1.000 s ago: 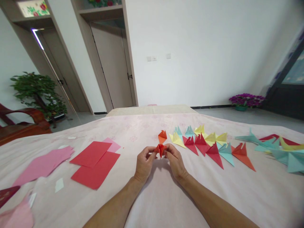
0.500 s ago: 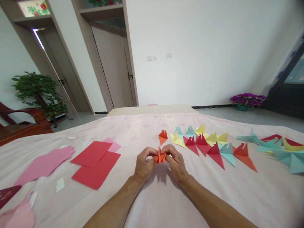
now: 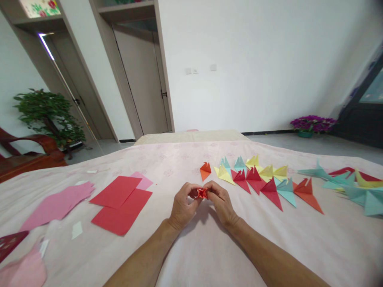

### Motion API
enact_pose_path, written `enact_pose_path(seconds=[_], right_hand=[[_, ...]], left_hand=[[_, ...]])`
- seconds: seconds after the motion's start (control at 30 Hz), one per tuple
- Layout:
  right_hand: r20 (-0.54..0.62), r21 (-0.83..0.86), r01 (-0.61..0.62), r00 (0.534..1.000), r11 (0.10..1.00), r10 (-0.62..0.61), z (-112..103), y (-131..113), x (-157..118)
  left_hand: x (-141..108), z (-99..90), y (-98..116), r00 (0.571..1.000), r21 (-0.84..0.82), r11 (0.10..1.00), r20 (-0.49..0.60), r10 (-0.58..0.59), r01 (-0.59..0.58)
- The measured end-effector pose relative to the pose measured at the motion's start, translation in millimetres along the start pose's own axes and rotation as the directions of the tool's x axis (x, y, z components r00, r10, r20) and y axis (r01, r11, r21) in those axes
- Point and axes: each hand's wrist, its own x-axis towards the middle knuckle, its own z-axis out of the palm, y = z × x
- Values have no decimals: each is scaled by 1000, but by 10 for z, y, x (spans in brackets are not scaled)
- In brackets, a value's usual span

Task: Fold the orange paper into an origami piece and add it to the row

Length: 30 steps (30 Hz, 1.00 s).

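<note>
Grip closed, the left hand (image 3: 183, 204) and right hand (image 3: 221, 202) pinch a small orange-red folded-paper piece (image 3: 202, 193) just nearside of the leftmost orange paper crane (image 3: 205, 171). Its upright point has tipped from view; shaping seems unfinished.

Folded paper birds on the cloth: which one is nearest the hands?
The orange bird just beyond the left hand and right hand, leftmost of those set down; the second orange bird stands well to the right.
</note>
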Motion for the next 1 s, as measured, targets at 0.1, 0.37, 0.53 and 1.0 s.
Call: enact_pose_path(seconds=[0.1, 0.37, 0.53, 1.0], right_hand=[[0, -19, -7, 1000, 1000, 7, -2, 4, 8], [20, -173, 72, 997, 982, -70, -4, -44, 35], [-61, -187, 35, 997, 982, -47, 32, -4, 52], [-181, -262, 106, 971, 959, -156, 16, -14, 37]], left_hand=[[23, 8, -22, 993, 45, 998, -107, -46, 51], [42, 15, -71, 965, -95, 977, -164, -205, 192], [22, 52, -94, 932, -287, 908, -105, -347, 306], [30, 88, -104, 892, -374, 871, -191, -409, 319]])
